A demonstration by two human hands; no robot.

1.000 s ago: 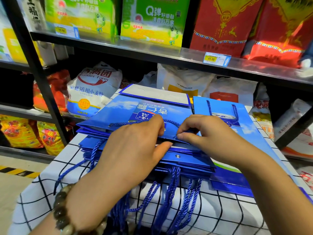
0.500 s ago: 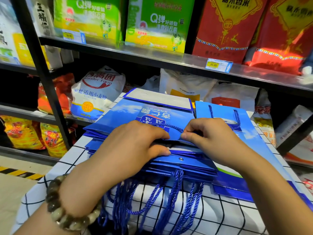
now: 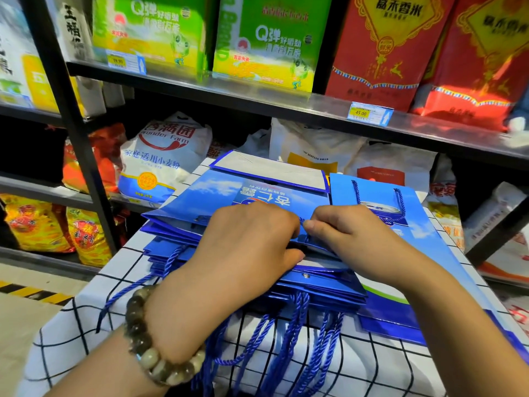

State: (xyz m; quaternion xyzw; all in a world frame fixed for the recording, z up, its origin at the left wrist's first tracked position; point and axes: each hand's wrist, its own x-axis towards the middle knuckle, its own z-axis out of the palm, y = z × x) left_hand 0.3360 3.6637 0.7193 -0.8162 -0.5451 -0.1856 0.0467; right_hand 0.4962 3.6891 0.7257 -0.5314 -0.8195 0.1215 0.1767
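A stack of flat blue paper gift bags lies on a table with a white, black-checked cloth. Their blue rope handles hang over the near edge. My left hand, with a bead bracelet on the wrist, grips the top bag's near edge, thumb tucked under it. My right hand pinches the top bag's blue cord beside the left fingers. A second flat blue bag lies to the right, partly under the stack.
Black store shelves stand right behind the table, holding green boxes, red rice bags and a white flour sack. A price tag hangs on the shelf edge. Floor with a yellow-black stripe shows at left.
Both hands stayed on the top bag. My left thumb slid under its near edge, and my fingertips closed together on the cord. The camera tilted slightly upward.
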